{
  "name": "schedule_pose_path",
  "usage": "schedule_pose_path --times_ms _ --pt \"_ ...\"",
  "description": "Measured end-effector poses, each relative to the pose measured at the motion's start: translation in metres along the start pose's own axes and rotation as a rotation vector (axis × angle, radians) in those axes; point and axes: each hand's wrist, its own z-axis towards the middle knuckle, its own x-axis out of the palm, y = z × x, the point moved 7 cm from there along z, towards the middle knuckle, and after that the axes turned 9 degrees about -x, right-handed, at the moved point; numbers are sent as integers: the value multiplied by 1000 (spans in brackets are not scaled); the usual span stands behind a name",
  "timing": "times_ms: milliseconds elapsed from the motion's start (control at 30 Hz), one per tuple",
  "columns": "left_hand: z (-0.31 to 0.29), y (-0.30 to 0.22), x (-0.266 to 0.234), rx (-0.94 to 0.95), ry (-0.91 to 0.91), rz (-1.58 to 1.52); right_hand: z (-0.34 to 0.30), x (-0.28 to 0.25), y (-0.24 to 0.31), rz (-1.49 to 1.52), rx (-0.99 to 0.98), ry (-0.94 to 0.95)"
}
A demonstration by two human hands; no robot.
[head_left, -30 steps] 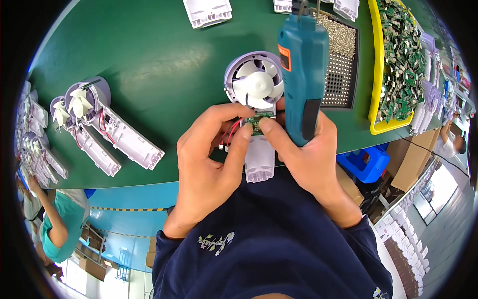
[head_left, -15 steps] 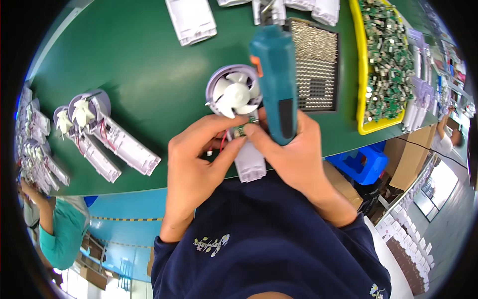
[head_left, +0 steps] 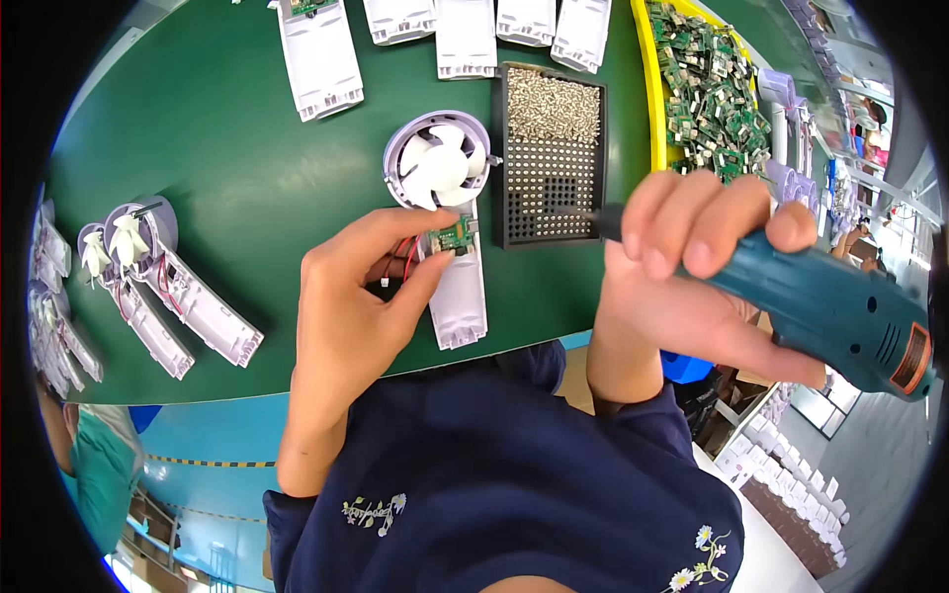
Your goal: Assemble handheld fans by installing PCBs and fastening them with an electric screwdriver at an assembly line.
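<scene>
A white-bladed fan (head_left: 437, 166) lies on the green table, its open white handle (head_left: 458, 301) toward me. My left hand (head_left: 346, 292) pinches a small green circuit board (head_left: 457, 235) between thumb and fingers at the handle's upper part. Red wires (head_left: 409, 259) and a small white plug hang beside those fingers. Wrapped around a teal electric screwdriver (head_left: 840, 308), my right hand (head_left: 682, 259) is to the right of the fan. The screwdriver's bit points left over the lower part of a black screw tray (head_left: 501, 168); whether it touches a screw is unclear.
Several white handle shells (head_left: 465, 40) line the far edge. A yellow bin (head_left: 649, 69) full of green boards stands at the right. Two fans with open handles (head_left: 213, 306) lie at the left, near more stacked parts. Another person's teal sleeve (head_left: 104, 465) shows at lower left.
My right hand has left the board and swung the screwdriver down to the right, its bit now over the screw tray. The left hand still pinches the board; the view has shifted.
</scene>
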Motion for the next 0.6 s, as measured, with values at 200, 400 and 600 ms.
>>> schedule_pose_path --times_ms 200,400,600 --pt "-2 -2 1 6 -6 24 -7 5 -11 -4 -57 72" --pt "0 -3 2 -7 1 18 -14 2 -6 -10 -26 82" --pt "0 -3 1 0 -1 5 -18 5 -10 0 -1 74"
